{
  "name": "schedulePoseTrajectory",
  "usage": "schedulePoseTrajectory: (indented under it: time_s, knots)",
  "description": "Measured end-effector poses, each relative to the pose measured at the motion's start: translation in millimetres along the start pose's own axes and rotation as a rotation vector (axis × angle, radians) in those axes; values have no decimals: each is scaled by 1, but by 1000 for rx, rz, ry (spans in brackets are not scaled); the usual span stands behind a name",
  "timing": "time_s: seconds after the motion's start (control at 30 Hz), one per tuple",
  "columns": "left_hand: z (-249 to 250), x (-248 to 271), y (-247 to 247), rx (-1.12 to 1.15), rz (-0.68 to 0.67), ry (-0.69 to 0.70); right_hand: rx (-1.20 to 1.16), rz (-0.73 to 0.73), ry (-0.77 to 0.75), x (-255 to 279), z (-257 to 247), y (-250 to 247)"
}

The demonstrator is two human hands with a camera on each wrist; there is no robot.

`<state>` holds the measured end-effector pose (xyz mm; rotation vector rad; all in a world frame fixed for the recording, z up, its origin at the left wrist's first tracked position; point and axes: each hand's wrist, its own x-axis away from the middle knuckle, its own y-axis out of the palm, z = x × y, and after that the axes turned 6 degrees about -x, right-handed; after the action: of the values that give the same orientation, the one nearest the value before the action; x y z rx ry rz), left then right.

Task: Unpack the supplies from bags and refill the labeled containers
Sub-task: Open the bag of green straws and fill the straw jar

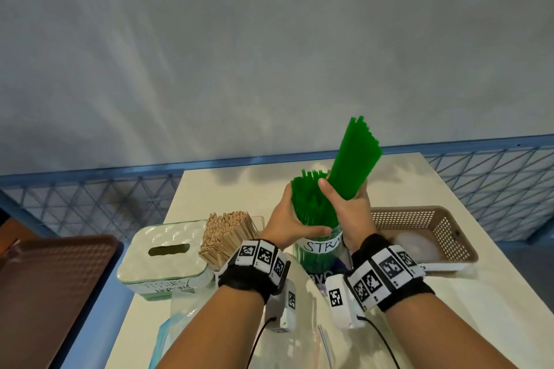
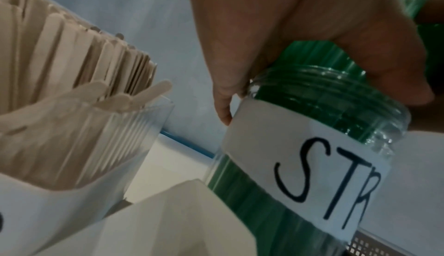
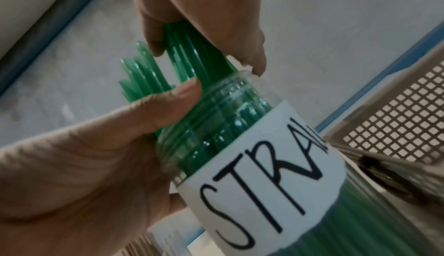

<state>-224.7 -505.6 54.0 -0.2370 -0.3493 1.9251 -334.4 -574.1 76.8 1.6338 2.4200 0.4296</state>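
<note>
A clear jar (image 1: pixel 322 252) with a white label reading "STRA" stands mid-table, packed with upright green straws (image 1: pixel 308 201). My left hand (image 1: pixel 295 219) wraps around the jar's threaded neck (image 2: pixel 319 96) and the straws there, its thumb across the front. My right hand (image 1: pixel 344 204) grips a separate bundle of green straws (image 1: pixel 356 159), tilted up and to the right, with its lower end at the jar's mouth. In the right wrist view my right fingers (image 3: pixel 204 22) clasp that bundle just above the rim (image 3: pixel 230 91). The left thumb (image 3: pixel 168 104) presses on the neck.
A clear holder of wooden stir sticks (image 1: pixel 227 234) and a tissue box (image 1: pixel 163 252) stand left of the jar. A brown perforated basket (image 1: pixel 428 219) sits to its right. A clear plastic bag (image 1: pixel 299 329) lies at the near edge. A brown tray (image 1: pixel 51 278) is off the table's left.
</note>
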Motion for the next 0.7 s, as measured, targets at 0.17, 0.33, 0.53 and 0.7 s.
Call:
schedulePoseTrajectory:
  time_s: [0.17,0.33,0.53,0.7]
  knots:
    - [-2,-5,2,24,-10,32,221,-116,9,9,-2,6]
    - [-7,-11,11,-133,68,15,268,-222,-59,9,0,2]
    - [1,-9,10,-204,94,-1,416,-314,-132,3,6,-2]
    - [22,-12,1,-45,72,41,368,-225,-167,2,-2,3]
